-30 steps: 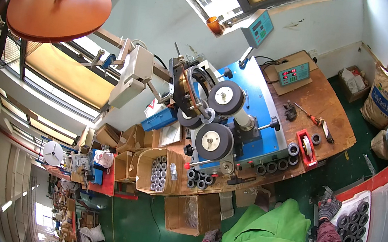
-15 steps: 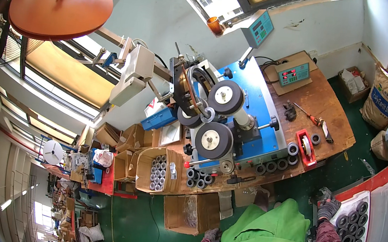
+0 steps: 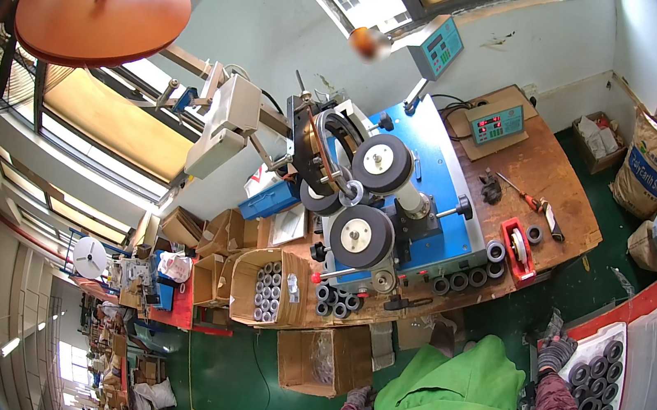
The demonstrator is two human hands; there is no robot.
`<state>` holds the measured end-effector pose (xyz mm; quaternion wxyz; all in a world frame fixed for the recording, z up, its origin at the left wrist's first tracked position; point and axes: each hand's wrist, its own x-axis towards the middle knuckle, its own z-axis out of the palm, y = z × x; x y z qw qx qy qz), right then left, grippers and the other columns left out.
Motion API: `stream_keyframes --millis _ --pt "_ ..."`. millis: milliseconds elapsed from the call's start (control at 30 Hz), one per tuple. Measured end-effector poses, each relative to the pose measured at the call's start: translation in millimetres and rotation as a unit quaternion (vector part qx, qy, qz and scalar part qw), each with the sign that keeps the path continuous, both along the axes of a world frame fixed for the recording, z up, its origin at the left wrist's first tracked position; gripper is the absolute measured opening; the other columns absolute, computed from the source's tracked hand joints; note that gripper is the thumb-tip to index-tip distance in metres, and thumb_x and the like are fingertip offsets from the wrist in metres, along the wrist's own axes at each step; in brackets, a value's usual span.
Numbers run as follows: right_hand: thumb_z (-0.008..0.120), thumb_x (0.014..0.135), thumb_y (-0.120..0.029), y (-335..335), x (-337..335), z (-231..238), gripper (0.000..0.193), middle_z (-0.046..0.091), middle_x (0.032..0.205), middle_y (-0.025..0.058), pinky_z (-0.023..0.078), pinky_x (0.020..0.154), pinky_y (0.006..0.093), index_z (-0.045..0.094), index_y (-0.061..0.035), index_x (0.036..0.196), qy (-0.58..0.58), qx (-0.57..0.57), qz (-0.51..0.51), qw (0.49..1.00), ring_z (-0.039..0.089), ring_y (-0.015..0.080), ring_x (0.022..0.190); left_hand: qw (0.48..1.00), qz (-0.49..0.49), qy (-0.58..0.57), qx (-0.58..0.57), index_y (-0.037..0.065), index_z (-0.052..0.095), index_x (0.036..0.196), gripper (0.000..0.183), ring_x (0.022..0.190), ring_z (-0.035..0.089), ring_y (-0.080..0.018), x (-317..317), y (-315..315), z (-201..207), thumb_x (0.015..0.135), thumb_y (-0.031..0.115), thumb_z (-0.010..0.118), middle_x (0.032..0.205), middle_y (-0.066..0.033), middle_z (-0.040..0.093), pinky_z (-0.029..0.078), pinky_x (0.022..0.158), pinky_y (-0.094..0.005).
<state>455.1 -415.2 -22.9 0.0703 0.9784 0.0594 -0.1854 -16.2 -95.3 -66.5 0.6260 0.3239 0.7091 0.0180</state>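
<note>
Though near, rings outside right grip

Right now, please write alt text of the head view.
A person's grey-gloved right hand is beside a white tray of dark rings; the gloved left hand is near an open brown cardboard box. Ahead, a blue-topped machine with black wheels stands on a brown wooden bench.
</note>
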Motion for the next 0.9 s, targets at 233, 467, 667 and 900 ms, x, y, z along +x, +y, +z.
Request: stream_keyframes --millis 233,467,667,900 --pt "0.044 0.083 -0.036 0 0 1 0.039 0.053 0.114 0.0056 0.024 0.098 0.0396 0.058 -0.0110 0.110 -0.004 0.005 0.004 1.000 0.047 0.0216 0.105 1.000 -0.011 -0.008 0.004 0.006 0.053 0.105 0.031 0.076 0.063 -0.0226 -1 1 -2 0.082 0.026 0.057 0.095 -0.0098 0.064 0.050 0.059 -0.0334" --pt "0.043 0.084 -0.036 -4 -1 -10 0.039 0.053 0.112 0.0054 0.023 0.098 0.0396 0.058 -0.0115 0.110 -0.031 0.010 0.016 0.999 0.048 0.0217 0.103 0.999 0.027 -0.020 -0.004 0.005 0.053 0.105 0.030 0.076 0.063 -0.0233 -1 1 -8 0.082 0.025 0.057 0.096 -0.0104 0.063 0.050 0.060 -0.0337" --pt "0.043 0.084 -0.036 -1 -2 -3 0.038 0.054 0.112 0.0057 0.022 0.099 0.0405 0.058 -0.0118 0.109 -0.014 0.002 0.008 1.000 0.047 0.0219 0.105 1.000 0.021 0.000 -0.003 0.005 0.052 0.108 0.032 0.080 0.063 -0.0236 3 1 -3 0.082 0.024 0.056 0.098 -0.0116 0.063 0.050 0.061 -0.0340" --pt "0.042 0.084 -0.038 0 -2 0 0.039 0.054 0.110 0.0067 0.021 0.100 0.0410 0.059 -0.0121 0.108 -0.001 -0.007 0.001 1.000 0.047 0.0218 0.106 1.000 0.020 -0.002 0.011 0.005 0.052 0.108 0.032 0.077 0.062 -0.0227 1 -2 -2 0.082 0.024 0.057 0.097 -0.0110 0.063 0.049 0.058 -0.0333"
